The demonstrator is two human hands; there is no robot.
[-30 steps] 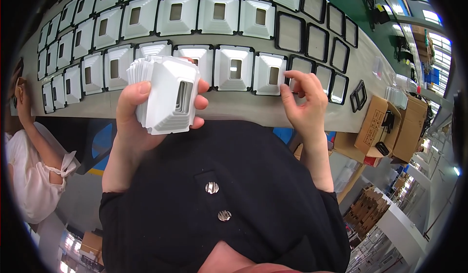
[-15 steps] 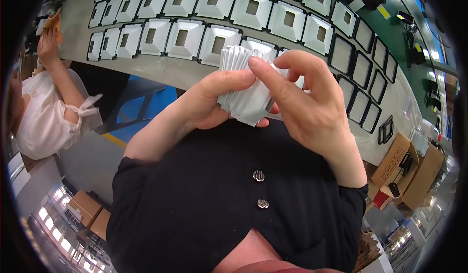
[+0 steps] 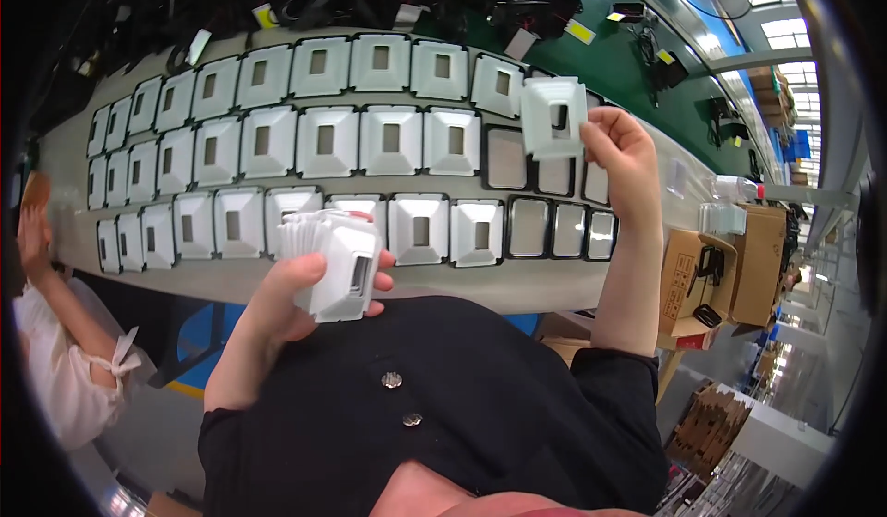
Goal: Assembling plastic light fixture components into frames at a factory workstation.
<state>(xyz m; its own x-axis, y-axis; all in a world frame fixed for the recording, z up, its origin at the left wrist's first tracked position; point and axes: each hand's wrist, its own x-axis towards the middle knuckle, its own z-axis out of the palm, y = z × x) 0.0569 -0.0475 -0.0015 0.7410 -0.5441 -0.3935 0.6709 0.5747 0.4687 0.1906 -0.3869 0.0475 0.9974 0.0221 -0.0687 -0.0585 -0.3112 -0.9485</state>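
Over bench, right hand (image 3: pixel 628 161) fingers pinching white frame (image 3: pixel 553 118)

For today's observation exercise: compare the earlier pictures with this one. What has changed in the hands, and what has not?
The right hand has taken one white frame off the stack and carried it out over the dark trays on the bench. The left hand still holds the stack near the chest.

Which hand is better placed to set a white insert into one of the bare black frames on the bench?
Right. The right hand holds one white insert just above the bare black frames. The left hand is lower down, holding the stack of inserts.
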